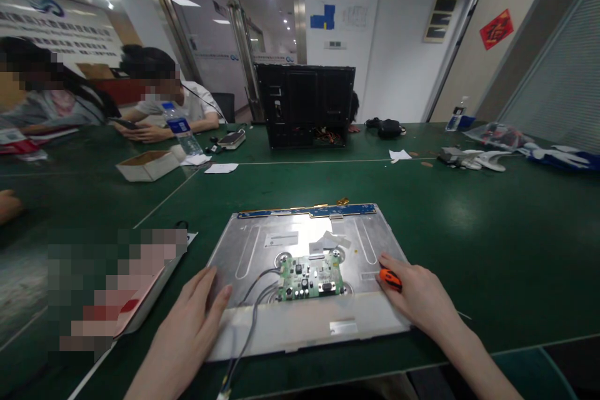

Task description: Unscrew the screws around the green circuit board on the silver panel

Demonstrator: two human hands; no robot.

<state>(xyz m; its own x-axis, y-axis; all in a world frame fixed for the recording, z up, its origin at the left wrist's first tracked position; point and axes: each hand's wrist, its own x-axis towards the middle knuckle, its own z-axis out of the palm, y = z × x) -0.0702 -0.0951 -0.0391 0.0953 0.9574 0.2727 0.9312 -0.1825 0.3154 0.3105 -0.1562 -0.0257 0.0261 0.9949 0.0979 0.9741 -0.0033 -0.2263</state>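
Observation:
An LCD panel (328,319) lies on its face in front of me, its metal back up. A green circuit board (309,275) sits at its middle, with dark cables running from the left side down to the near edge. A narrow blue board (304,211) spans the far edge. My left hand (197,312) grips the panel's left edge, the thumb over the metal. At the right edge, my right hand (417,294) is closed around a screwdriver (390,279) with an orange and black handle; the fingertips touch the panel. Most of the screwdriver's shaft is hidden.
A black monitor housing (307,103) stands across the green table (469,250). An open white box (147,165) and a water bottle (180,128) are at the left. A blurred pouch (135,287) lies beside my left hand. Two people sit at the far left.

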